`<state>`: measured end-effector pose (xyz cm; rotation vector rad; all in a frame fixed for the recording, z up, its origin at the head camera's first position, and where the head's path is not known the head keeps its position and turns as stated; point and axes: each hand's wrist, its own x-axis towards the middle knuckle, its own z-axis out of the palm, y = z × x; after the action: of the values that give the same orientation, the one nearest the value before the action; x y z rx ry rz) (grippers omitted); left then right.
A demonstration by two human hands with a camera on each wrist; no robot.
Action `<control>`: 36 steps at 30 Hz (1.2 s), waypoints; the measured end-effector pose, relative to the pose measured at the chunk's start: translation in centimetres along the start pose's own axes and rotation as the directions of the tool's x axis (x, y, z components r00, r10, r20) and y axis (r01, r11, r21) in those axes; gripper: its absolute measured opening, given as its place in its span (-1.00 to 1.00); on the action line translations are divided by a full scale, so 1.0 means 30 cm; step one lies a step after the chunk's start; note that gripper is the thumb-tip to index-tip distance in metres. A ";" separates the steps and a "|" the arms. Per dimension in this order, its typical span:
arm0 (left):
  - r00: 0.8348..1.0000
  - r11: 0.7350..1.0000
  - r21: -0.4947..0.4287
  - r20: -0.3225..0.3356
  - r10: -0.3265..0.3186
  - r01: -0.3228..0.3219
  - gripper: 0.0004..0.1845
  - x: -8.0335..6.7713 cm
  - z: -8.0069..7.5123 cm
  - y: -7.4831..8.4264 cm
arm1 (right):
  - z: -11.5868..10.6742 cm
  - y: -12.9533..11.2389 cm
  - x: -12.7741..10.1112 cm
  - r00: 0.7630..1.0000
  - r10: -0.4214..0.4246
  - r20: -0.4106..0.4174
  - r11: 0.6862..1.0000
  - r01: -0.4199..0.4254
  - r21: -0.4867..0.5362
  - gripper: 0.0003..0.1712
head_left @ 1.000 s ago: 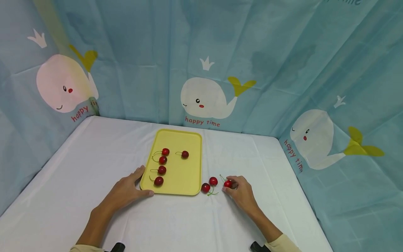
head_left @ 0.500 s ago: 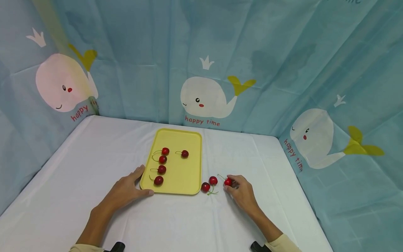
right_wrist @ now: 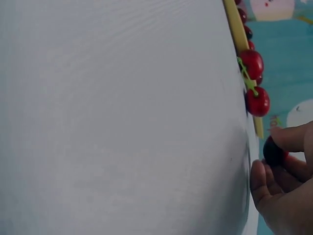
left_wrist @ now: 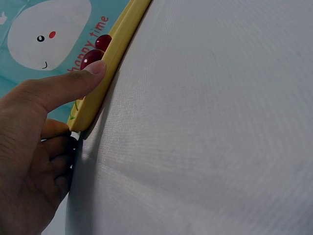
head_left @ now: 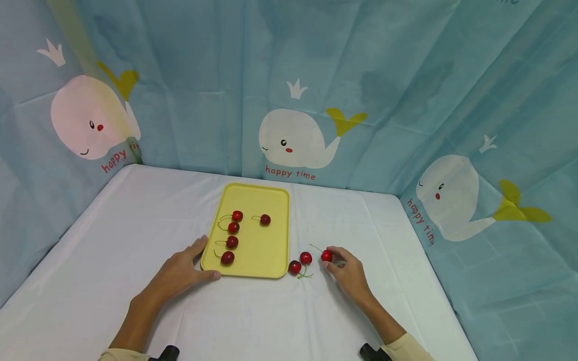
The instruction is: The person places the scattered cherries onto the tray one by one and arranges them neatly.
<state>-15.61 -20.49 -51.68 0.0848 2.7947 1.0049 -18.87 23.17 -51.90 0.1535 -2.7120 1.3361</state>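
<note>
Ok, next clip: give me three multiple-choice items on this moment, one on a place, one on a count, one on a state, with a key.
1. Where do the two loose cherries lie?
A. on the tray
B. on the cloth, between the tray and the right hand
C. left of the left hand

2. How many cherries lie on the yellow tray?
A. three
B. five
C. seven

3. What is the right hand doing?
A. pinching a cherry
B. lying flat and holding nothing
C. gripping the tray

Key: 1 B, they sit on the white tablecloth just off the tray's right edge; 2 B, a column of four plus one apart; 3 A, the fingertips close on it, while the left hand rests at the tray's near corner.
</note>
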 end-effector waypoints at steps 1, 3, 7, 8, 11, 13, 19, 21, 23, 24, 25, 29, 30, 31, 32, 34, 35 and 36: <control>1.000 1.000 0.000 -0.001 0.000 0.000 0.34 0.001 0.000 0.000 | -0.001 -0.001 0.003 1.000 0.003 0.007 1.000 -0.003 0.012 -0.54; 1.000 1.000 0.001 -0.001 -0.001 0.001 0.34 0.001 0.001 -0.001 | -0.003 -0.003 0.007 1.000 0.011 0.028 0.998 -0.013 0.055 -0.54; 1.000 1.000 0.001 -0.001 -0.001 0.001 0.34 0.002 0.002 -0.002 | -0.004 -0.010 0.014 0.997 0.022 0.078 0.987 -0.034 0.156 -0.52; 1.000 1.000 0.000 -0.001 -0.001 0.001 0.34 0.002 0.002 -0.003 | -0.004 -0.012 0.016 0.996 0.019 0.088 0.985 -0.034 0.172 -0.51; 1.000 1.000 0.003 0.000 -0.002 0.002 0.34 0.003 0.004 -0.002 | -0.004 -0.020 0.021 0.995 0.013 0.099 0.982 -0.031 0.187 -0.52; 1.000 1.000 0.003 -0.002 -0.001 0.001 0.34 0.003 0.004 -0.003 | -0.003 -0.025 0.025 0.995 0.009 0.102 0.983 -0.027 0.184 -0.52; 1.000 1.000 0.001 -0.002 -0.004 0.004 0.33 0.001 0.003 -0.002 | 0.007 -0.042 0.044 0.995 -0.019 0.097 0.982 0.000 0.190 -0.52; 1.000 1.000 0.004 0.002 -0.009 0.009 0.33 0.000 0.001 -0.001 | 0.014 -0.048 0.052 0.995 -0.026 0.092 0.981 0.008 0.192 -0.52; 1.000 1.000 0.006 0.006 -0.013 0.013 0.33 0.000 0.000 -0.001 | 0.024 -0.053 0.060 0.995 -0.032 0.090 0.983 0.015 0.185 -0.52; 1.000 1.000 0.006 0.007 -0.014 0.014 0.33 0.000 0.001 -0.001 | 0.029 -0.055 0.064 0.995 -0.034 0.089 0.984 0.018 0.176 -0.52; 1.000 1.000 0.007 0.009 -0.016 0.016 0.33 0.000 0.001 -0.001 | 0.035 -0.059 0.067 0.995 -0.036 0.092 0.985 0.019 0.171 -0.52; 1.000 1.000 0.003 0.002 -0.013 0.013 0.33 0.001 0.002 -0.001 | 0.056 -0.078 0.079 0.993 -0.050 0.107 0.986 0.032 0.166 -0.51; 1.000 1.000 0.002 0.000 -0.011 0.011 0.33 0.000 0.002 0.000 | 0.061 -0.082 0.081 0.992 -0.055 0.112 0.984 0.035 0.173 -0.51; 1.000 1.000 0.002 -0.001 -0.010 0.010 0.33 -0.001 0.002 0.001 | 0.067 -0.087 0.084 0.992 -0.060 0.115 0.983 0.038 0.179 -0.51; 1.000 1.000 0.000 -0.004 -0.007 0.007 0.33 -0.001 0.002 0.002 | 0.073 -0.091 0.086 0.991 -0.065 0.117 0.982 0.043 0.184 -0.51; 1.000 1.000 -0.002 -0.005 -0.004 0.004 0.33 -0.003 0.002 0.004 | 0.086 -0.099 0.091 0.990 -0.069 0.125 0.979 0.043 0.200 -0.52; 1.000 1.000 -0.001 -0.007 -0.002 0.002 0.33 -0.002 0.002 0.004 | 0.093 -0.103 0.094 0.990 -0.069 0.126 0.978 0.042 0.205 -0.53; 1.000 1.000 -0.001 -0.007 -0.002 0.002 0.33 -0.002 0.002 0.004 | 0.100 -0.107 0.097 0.989 -0.068 0.129 0.977 0.040 0.210 -0.54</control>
<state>-15.54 -20.37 -51.64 0.0783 2.7997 1.0075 -21.46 18.74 -50.78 0.3462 -2.6469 1.6470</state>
